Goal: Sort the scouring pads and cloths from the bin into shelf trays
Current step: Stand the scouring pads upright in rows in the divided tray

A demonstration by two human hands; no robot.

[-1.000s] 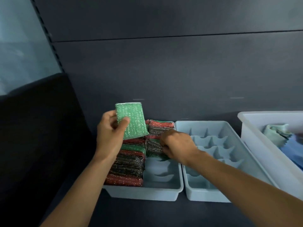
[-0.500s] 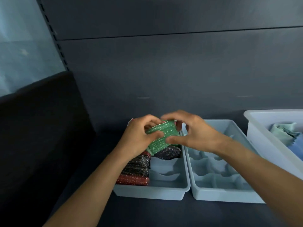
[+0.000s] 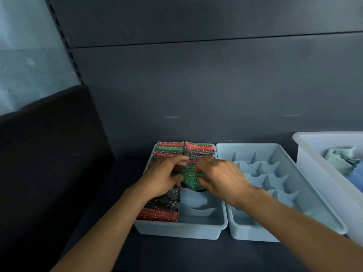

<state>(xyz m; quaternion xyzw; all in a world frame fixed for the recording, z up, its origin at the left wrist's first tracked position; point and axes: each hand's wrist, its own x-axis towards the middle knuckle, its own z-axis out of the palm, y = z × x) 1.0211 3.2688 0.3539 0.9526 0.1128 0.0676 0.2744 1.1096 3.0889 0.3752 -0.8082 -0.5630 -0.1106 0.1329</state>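
I see the bin (image 3: 314, 146) at the right edge holding cloths (image 3: 340, 160), none sorted yet. The middle tray (image 3: 284, 195) holds nothing. The left tray (image 3: 182, 229) is mostly packed with pads (image 3: 163, 214), with only its lower right slots free. My left hand (image 3: 164, 178) and right hand (image 3: 223, 178) both pinch a green pad (image 3: 191, 180) over that tray's centre, tight against its neighbours.

A second ago our left hand (image 3: 165, 177) held the green scouring pad (image 3: 191, 178) upright, clear above the tray (image 3: 182, 229) at centre frame, while our right hand (image 3: 222, 179) reached among the stacked pads (image 3: 198, 152). Half a second ago both hands had it tilted over the tray. Now both hold it low, its lower edge sunk into the tray's right column.
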